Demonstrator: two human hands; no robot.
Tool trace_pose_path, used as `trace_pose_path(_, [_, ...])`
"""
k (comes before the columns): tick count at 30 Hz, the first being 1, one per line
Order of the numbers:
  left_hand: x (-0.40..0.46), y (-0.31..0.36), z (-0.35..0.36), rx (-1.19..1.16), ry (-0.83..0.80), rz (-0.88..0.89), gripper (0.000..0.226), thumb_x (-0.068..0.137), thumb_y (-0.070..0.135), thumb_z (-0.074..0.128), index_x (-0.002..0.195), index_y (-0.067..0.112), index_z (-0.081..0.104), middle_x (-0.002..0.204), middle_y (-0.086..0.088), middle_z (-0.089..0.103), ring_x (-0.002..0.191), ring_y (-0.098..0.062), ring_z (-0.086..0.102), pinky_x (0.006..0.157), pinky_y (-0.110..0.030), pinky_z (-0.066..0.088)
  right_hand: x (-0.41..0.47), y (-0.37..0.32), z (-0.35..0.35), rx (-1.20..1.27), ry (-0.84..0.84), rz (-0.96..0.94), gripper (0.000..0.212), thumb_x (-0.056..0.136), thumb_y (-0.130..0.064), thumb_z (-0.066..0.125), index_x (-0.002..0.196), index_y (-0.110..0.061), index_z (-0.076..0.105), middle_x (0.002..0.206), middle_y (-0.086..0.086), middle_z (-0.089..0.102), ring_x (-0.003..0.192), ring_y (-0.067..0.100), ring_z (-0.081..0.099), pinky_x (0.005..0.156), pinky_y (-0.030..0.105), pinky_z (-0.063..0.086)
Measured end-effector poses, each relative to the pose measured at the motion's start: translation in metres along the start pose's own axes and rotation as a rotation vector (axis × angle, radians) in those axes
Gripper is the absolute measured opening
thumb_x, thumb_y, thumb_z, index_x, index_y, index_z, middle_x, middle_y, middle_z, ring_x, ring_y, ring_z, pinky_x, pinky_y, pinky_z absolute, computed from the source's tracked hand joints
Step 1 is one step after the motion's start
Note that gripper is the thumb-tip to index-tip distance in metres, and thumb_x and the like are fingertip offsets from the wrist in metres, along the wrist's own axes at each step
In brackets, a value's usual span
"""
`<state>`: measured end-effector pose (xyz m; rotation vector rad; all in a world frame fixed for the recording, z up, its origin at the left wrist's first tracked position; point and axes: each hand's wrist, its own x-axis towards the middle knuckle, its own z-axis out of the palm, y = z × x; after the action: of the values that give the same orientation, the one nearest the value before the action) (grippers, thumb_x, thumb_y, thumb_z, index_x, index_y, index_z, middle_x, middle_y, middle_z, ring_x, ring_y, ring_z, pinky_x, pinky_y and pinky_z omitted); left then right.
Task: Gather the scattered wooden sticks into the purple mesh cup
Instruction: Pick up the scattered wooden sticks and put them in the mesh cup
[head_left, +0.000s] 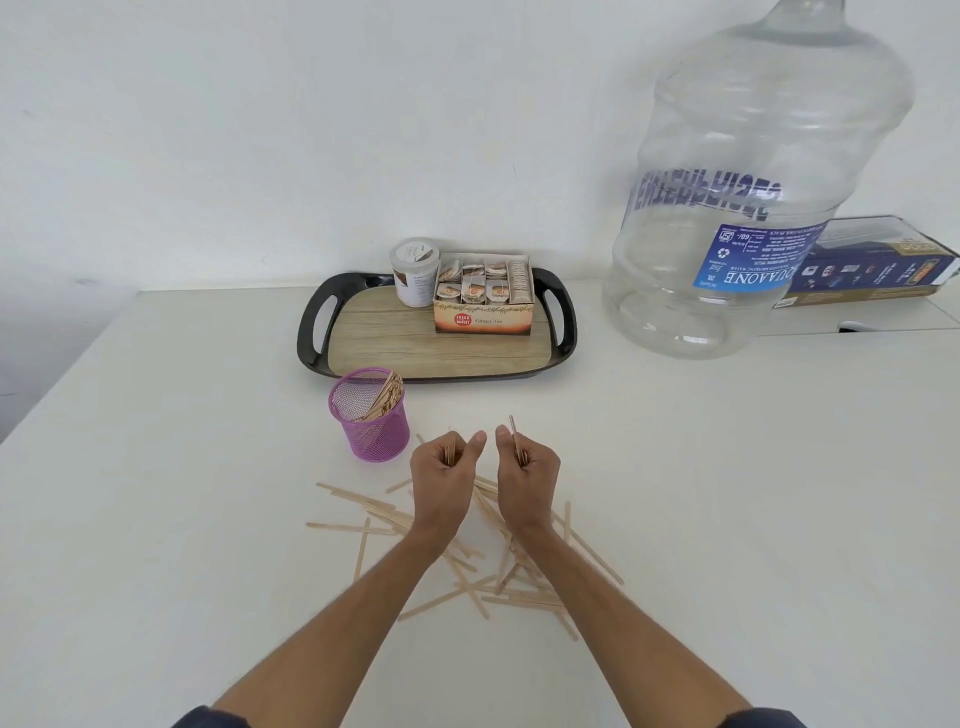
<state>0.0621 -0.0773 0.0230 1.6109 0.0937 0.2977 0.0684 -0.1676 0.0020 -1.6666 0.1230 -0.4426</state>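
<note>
My left hand (444, 470) and right hand (525, 467) each grip a few wooden sticks (511, 592), above the desk's scattered pile. The purple mesh cup (370, 420) stands just left; I should drop bundles in upright, ends first.

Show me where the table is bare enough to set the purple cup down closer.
Bare table lies left of the stick pile, and more on the right below the water jug. It is crowded under both wrists and around the purple mesh cup in front of the tray.
</note>
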Motion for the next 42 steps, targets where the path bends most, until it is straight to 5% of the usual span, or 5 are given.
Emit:
trace_pose_path(8, [-0.007, -0.015, -0.004, 0.019, -0.034, -0.022, 0.060, 0.099, 0.024, 0.053, 0.052, 0.000, 0.025, 0.049, -0.008, 0.022, 0.049, -0.022, 0.018, 0.048, -0.017, 0.029, -0.005, 0.003, -0.002, -0.005, 0.023, 0.037, 0.058, 0.098, -0.009, 0.057, 0.056, -0.022, 0.020, 0.051, -0.008, 0.016, 0.052, 0.013, 0.015, 0.050, 0.028, 0.016])
trace_pose_path(14, [-0.008, -0.015, -0.002, 0.029, -0.062, -0.033, 0.057, 0.097, 0.020, 0.059, 0.051, 0.000, 0.030, 0.049, -0.010, 0.028, 0.049, -0.021, 0.024, 0.048, -0.027, 0.028, -0.003, -0.001, -0.006, -0.007, 0.029, 0.017, 0.059, 0.093, -0.035, 0.057, 0.056, 0.000, 0.026, 0.050, 0.021, 0.026, 0.051, 0.034, 0.025, 0.049, 0.042, 0.024])
trace_pose_path(22, [-0.010, -0.007, -0.001, 0.030, -0.050, -0.030, 0.059, 0.097, 0.023, 0.058, 0.049, 0.015, 0.025, 0.048, -0.002, 0.020, 0.047, -0.016, 0.017, 0.047, -0.026, 0.023, 0.002, -0.013, -0.008, 0.013, 0.030, 0.049, 0.059, 0.100, -0.020, 0.055, 0.055, -0.021, 0.018, 0.051, -0.002, 0.016, 0.052, 0.018, 0.015, 0.052, 0.041, 0.020])
trace_pose_path(31, [-0.005, -0.012, -0.003, 0.015, -0.060, -0.054, 0.065, 0.101, 0.040, 0.043, 0.049, 0.001, 0.051, 0.043, 0.000, 0.040, 0.043, -0.012, 0.033, 0.050, -0.027, 0.030, 0.002, -0.011, -0.011, 0.006, 0.013, 0.059, 0.072, 0.097, -0.050, 0.040, 0.053, 0.004, 0.025, 0.047, 0.013, 0.026, 0.047, 0.022, 0.024, 0.049, 0.037, 0.025])
trace_pose_path(42, [-0.005, -0.011, -0.002, 0.042, -0.075, -0.010, 0.061, 0.097, 0.026, 0.059, 0.051, -0.008, 0.037, 0.047, -0.011, 0.031, 0.047, -0.019, 0.027, 0.051, -0.024, 0.031, -0.001, -0.007, -0.012, 0.010, 0.034, 0.047, 0.058, 0.096, -0.016, 0.063, 0.057, -0.007, 0.021, 0.053, 0.005, 0.020, 0.053, 0.019, 0.019, 0.051, 0.036, 0.024])
